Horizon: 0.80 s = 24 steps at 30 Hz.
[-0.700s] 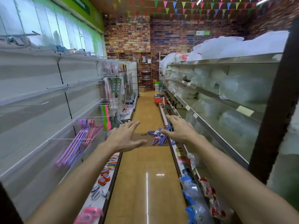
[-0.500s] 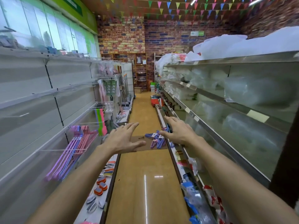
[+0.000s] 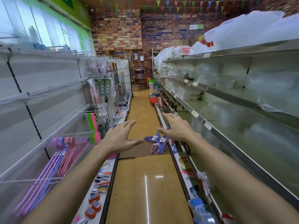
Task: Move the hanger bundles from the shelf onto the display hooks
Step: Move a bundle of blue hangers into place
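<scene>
Change: view swung a little rightward since a moment back, so more of the right shelving (image 3: 242,110) now fills 3 o'clock; both arms kept stretched forward, the hands spread as before and no nearer a grasp.
Meaning: judged as the approach only; nothing picked up, nothing newly hung.
Aisle: bare tan floor (image 3: 145,191) running from 6 to 12 o'clock, the one open lane for moving; hemmed by base ledges at 7 and 5 o'clock.
Left wall: white hooks (image 3: 87,132) jutting out at 9 o'clock, tips pointing into the aisle; snag risk for a sleeve or a bundle, probably.
Hung hangers: pink and purple hangers (image 3: 53,167) already on a hook at 8 o'clock.
Cardboard: flat sheet (image 3: 142,151) on the floor at centre.
Bundles: blue and purple hanger bundles (image 3: 157,143) lying on the cardboard and against the right ledge, just past centre toward 1 o'clock; below the right hand, apart from it.
Left hand: (image 3: 119,138) fingers straight and splayed, holding nothing, just left of centre.
Right hand: (image 3: 177,129) fingers splayed, holding nothing, over the bundles.
</scene>
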{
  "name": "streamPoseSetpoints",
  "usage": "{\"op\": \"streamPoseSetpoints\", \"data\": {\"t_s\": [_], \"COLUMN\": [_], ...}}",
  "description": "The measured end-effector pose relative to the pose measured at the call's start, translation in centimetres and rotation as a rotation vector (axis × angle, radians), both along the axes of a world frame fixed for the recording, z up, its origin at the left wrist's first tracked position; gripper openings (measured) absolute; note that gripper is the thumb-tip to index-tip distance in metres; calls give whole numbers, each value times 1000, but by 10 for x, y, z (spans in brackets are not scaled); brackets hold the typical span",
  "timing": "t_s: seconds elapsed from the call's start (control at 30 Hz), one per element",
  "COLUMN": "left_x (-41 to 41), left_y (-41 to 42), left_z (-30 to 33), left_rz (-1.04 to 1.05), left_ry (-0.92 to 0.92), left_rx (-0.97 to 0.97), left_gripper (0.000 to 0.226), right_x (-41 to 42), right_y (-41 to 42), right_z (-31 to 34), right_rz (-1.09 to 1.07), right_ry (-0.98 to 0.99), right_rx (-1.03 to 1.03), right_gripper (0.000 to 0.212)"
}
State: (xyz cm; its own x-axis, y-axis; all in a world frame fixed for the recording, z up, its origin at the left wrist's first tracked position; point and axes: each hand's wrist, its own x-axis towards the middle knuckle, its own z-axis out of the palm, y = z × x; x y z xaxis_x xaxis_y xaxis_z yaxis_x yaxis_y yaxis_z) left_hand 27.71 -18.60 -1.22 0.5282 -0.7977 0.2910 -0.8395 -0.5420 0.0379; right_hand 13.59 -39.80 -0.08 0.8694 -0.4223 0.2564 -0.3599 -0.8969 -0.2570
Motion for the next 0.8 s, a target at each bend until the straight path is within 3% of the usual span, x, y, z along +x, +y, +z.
{"op": "streamPoseSetpoints", "data": {"t_s": [0.33, 0.8], "left_x": [152, 366], "left_y": [-114, -230], "left_z": [9, 4], "left_rz": [48, 18], "left_ry": [10, 28], "left_rx": [-37, -7], "left_gripper": [109, 101], "right_x": [168, 387], "right_y": [-122, -240], "right_z": [25, 1], "right_rz": [83, 58], "right_ry": [-7, 8], "right_rx": [-16, -8], "right_gripper": [82, 83]}}
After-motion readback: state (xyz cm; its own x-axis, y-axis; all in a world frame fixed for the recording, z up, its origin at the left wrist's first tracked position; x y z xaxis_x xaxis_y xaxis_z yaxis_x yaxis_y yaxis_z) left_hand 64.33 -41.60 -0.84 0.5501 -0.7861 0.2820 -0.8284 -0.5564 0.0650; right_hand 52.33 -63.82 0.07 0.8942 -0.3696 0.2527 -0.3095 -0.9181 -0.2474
